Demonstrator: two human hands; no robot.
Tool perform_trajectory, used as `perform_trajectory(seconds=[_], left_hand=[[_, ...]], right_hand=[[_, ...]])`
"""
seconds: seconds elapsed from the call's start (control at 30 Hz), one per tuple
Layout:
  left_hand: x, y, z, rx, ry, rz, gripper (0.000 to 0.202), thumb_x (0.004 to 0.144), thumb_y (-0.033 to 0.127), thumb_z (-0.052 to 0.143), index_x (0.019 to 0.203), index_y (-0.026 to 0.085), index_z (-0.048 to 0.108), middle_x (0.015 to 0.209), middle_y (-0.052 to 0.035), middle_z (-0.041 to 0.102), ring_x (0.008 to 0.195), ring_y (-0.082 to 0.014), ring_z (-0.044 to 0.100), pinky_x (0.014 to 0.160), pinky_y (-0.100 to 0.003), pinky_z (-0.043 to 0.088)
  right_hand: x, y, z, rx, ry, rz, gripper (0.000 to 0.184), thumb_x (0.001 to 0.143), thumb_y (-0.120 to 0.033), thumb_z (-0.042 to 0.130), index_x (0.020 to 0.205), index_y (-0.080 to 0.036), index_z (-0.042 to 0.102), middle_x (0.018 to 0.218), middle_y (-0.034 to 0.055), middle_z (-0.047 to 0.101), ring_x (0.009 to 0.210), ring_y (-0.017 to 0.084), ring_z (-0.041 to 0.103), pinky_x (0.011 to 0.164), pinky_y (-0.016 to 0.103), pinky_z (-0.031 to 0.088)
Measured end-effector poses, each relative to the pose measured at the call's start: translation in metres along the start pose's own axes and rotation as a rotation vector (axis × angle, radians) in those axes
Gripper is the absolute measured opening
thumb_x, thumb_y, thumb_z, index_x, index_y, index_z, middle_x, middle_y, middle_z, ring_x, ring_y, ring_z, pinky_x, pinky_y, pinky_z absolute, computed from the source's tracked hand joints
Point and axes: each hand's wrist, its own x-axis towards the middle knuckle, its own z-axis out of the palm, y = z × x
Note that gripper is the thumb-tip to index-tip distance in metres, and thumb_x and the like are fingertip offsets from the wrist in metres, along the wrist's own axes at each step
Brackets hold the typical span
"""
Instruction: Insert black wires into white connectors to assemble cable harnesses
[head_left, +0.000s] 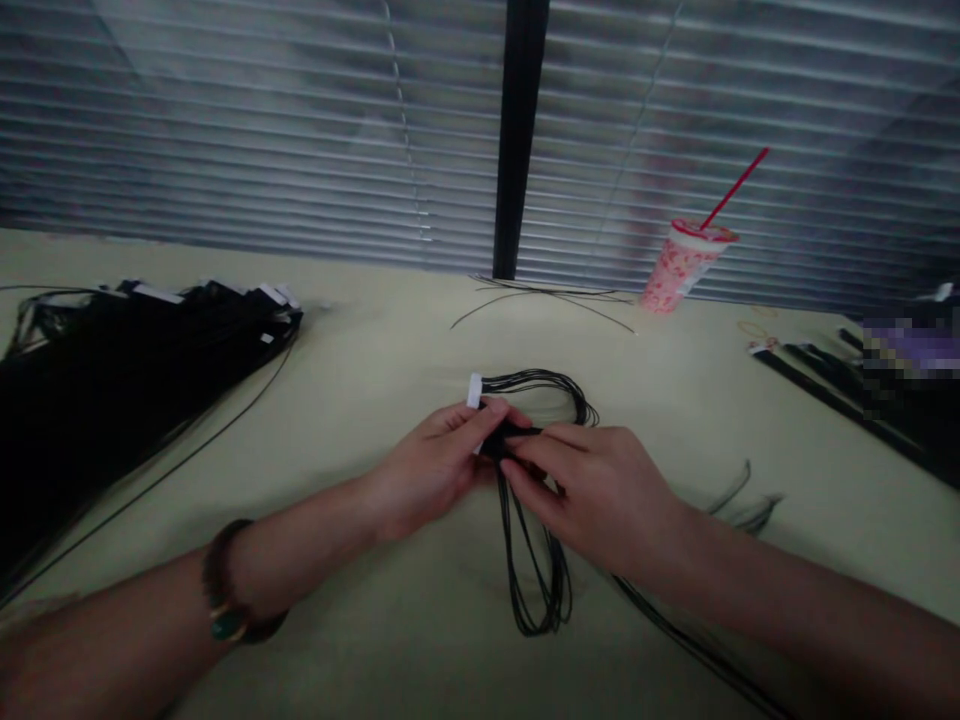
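- Cable (499,440): looped black wires held between both hands at the middle of the surface (375,350); whether the lower loop (551,610) rests on it cannot be told.
- Left hand (442,450): thumb and fingers closed on the dark gathered part, just beside the white connector (475,390). A firm, steady pinch here should keep the strands together.
- Right hand (600,480): partly curled, fingertips pinched on the same gathered part, next to the left hand. Light fingertip pressure is probably best, to avoid kinking the wires.
- Upper loop (551,378): arcs beyond the right hand; best kept untwisted.
- Loose wires (675,630): beneath the right forearm; they could snag.
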Motion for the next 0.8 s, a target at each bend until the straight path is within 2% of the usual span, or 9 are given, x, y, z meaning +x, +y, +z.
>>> perform_trajectory(seconds=[0.17, 0.43, 0.53, 0.67, 0.73, 0.8], left_hand=[[0.001, -0.002, -0.003, 0.019, 0.003, -0.015, 0.023, 0.081, 0.031, 0.048, 0.080, 0.016, 0.065, 0.075, -0.0010, 0.063, 0.071, -0.0128, 0.055, 0.064, -0.021, 0.042], [0.000, -0.002, -0.001, 0.072, 0.001, -0.090, 0.024, 0.080, 0.033, 0.050, 0.077, 0.015, 0.066, 0.067, -0.0008, 0.065, 0.061, -0.0099, 0.055, 0.060, -0.018, 0.040], [-0.001, 0.000, 0.000, 0.096, -0.005, -0.113, 0.026, 0.081, 0.033, 0.049, 0.078, 0.015, 0.066, 0.066, -0.0012, 0.065, 0.060, -0.0098, 0.056, 0.059, -0.018, 0.039], [-0.002, 0.001, 0.000, 0.057, -0.004, -0.133, 0.025, 0.082, 0.032, 0.048, 0.080, 0.016, 0.067, 0.068, -0.0019, 0.066, 0.063, -0.0108, 0.056, 0.062, -0.019, 0.040], [-0.002, 0.000, -0.001, 0.094, -0.013, -0.129, 0.025, 0.081, 0.032, 0.049, 0.081, 0.015, 0.067, 0.069, -0.0025, 0.066, 0.064, -0.0114, 0.057, 0.065, -0.020, 0.040], [-0.003, 0.000, -0.002, 0.127, -0.020, -0.122, 0.025, 0.081, 0.032, 0.050, 0.081, 0.015, 0.067, 0.073, -0.0034, 0.067, 0.068, -0.0124, 0.058, 0.069, -0.021, 0.040]], right_hand=[[0.002, -0.002, -0.004, -0.124, -0.097, -0.099, 0.017, 0.084, -0.018, 0.042, 0.077, -0.014, 0.057, 0.070, 0.0040, 0.061, 0.058, 0.014, 0.056, 0.049, 0.025, 0.033], [0.002, 0.006, -0.018, -0.153, -0.233, -0.203, 0.012, 0.083, -0.014, 0.042, 0.091, -0.015, 0.052, 0.072, 0.0008, 0.059, 0.050, 0.012, 0.051, 0.046, 0.026, 0.028], [-0.002, 0.008, -0.024, -0.106, -0.252, -0.216, 0.015, 0.082, -0.014, 0.043, 0.094, -0.015, 0.051, 0.073, 0.0003, 0.059, 0.053, 0.013, 0.051, 0.050, 0.027, 0.034], [-0.009, 0.013, -0.035, 0.005, -0.309, -0.231, 0.024, 0.079, -0.015, 0.047, 0.103, -0.015, 0.050, 0.089, 0.0036, 0.060, 0.072, 0.015, 0.055, 0.064, 0.029, 0.040], [-0.012, 0.016, -0.040, 0.037, -0.337, -0.198, 0.026, 0.079, -0.015, 0.049, 0.105, -0.015, 0.050, 0.088, 0.0037, 0.060, 0.074, 0.015, 0.054, 0.068, 0.029, 0.041], [-0.013, 0.018, -0.043, 0.042, -0.347, -0.140, 0.021, 0.078, -0.014, 0.049, 0.098, -0.017, 0.053, 0.081, 0.0028, 0.059, 0.071, 0.015, 0.053, 0.068, 0.029, 0.040]])
